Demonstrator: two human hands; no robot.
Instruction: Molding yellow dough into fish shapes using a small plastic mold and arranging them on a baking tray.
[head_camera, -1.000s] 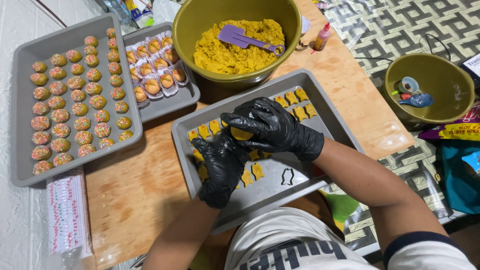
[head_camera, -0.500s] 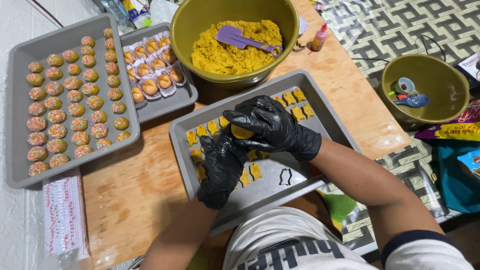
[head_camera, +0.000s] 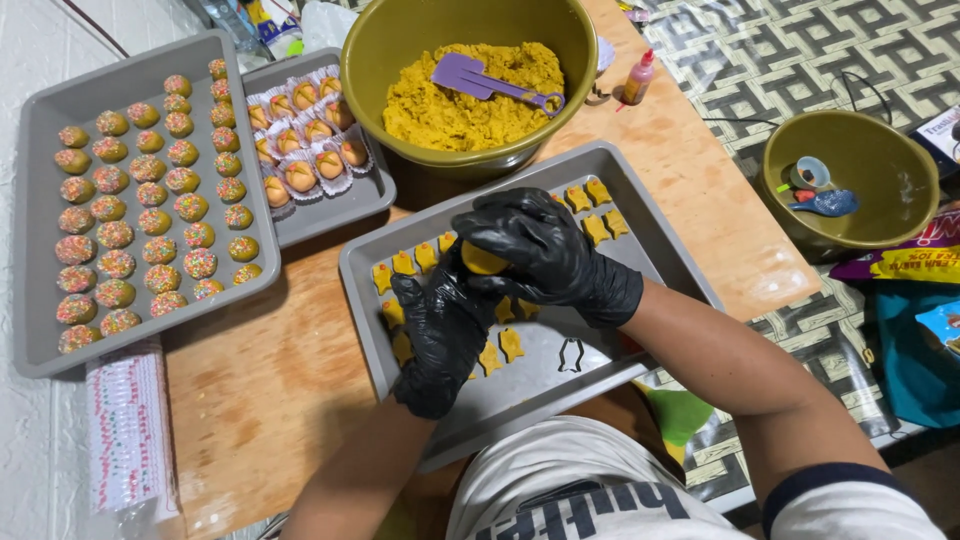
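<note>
Both my hands wear black gloves and meet over a grey baking tray (head_camera: 650, 225). My right hand (head_camera: 545, 255) lies on top and my left hand (head_camera: 440, 335) below, and together they press a lump of yellow dough (head_camera: 482, 261) between palms. Small yellow fish-shaped dough pieces (head_camera: 598, 210) lie in rows on the tray, partly hidden under my hands. A thin metal fish-shaped cutter (head_camera: 572, 354) rests on the tray's near side.
A big olive bowl (head_camera: 380, 50) of yellow dough with a purple scraper (head_camera: 480, 78) stands behind. Left are a tray of sprinkled balls (head_camera: 40, 130) and a smaller tray (head_camera: 340, 205) with paper-cupped cookies. A second olive bowl (head_camera: 880, 215) sits right, a small red bottle (head_camera: 640, 76) near it.
My hands have shifted slightly around the dough lump, rolling it between the palms. Nothing else has moved.
</note>
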